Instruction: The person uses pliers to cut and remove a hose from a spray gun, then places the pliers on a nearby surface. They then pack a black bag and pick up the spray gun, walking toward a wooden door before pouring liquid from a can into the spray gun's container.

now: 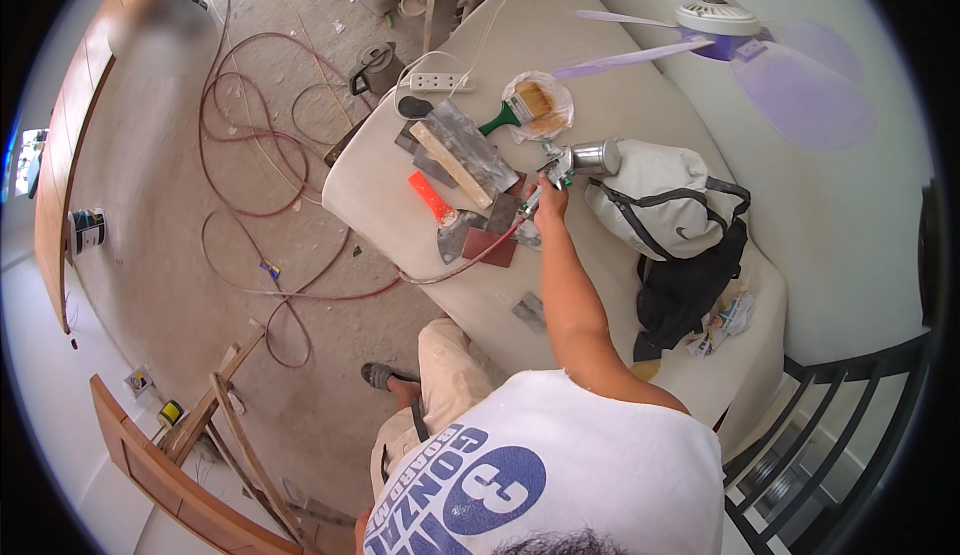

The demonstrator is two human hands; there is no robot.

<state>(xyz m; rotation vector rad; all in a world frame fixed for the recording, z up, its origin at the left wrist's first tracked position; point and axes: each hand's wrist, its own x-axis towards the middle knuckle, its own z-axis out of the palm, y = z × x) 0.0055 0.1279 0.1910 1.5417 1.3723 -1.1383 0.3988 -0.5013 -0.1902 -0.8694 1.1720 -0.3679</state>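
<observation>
My right hand (551,201), at the end of an outstretched arm, is closed round the handle of a spray gun (557,167). The gun's silver metal cup (597,158) points right, and a reddish hose (460,267) runs from its handle. To the left lie a paintbrush (518,107) with a green handle, on a round white lid, and a scraper (432,198) with an orange handle. Near them are a wooden strip (450,163), grey sheets (470,145) and brown-red sandpaper (490,247). My left hand is out of view.
These things rest on a cream padded surface (390,225). A white bag (655,195) and black cloth (690,290) lie to the right. A purple-bladed fan (717,20) stands beyond. Hose loops (255,135) and a kettle-like pot (378,67) occupy the floor. Wooden panels (180,475) stand left.
</observation>
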